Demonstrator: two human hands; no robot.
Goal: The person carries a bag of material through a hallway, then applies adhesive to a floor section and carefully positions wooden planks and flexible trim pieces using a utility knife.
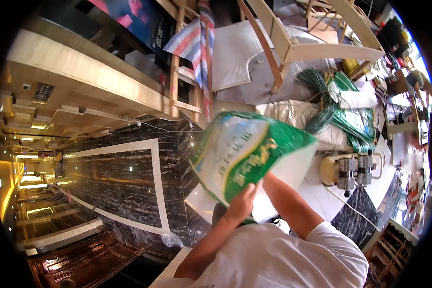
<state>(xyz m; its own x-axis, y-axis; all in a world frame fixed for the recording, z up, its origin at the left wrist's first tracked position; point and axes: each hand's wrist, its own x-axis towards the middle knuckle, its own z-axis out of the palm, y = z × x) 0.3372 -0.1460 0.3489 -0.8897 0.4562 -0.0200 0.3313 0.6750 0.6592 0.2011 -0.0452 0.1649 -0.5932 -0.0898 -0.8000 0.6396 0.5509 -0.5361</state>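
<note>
A large green-and-white printed plastic sack (249,149) is held up in front of my body, tilted, with its broad face toward me. My left hand (245,201) is closed on its near lower edge. My right hand (266,177) reaches behind the sack at its lower right, where the fingers are hidden.
Wooden frames (331,52), pale padded panels (235,53) and a striped tarp (187,43) stand ahead. Bundled green cord (317,86) lies on sacks at upper right, above a small compressor (345,173) with a hose. Another person (415,84) is at the far right.
</note>
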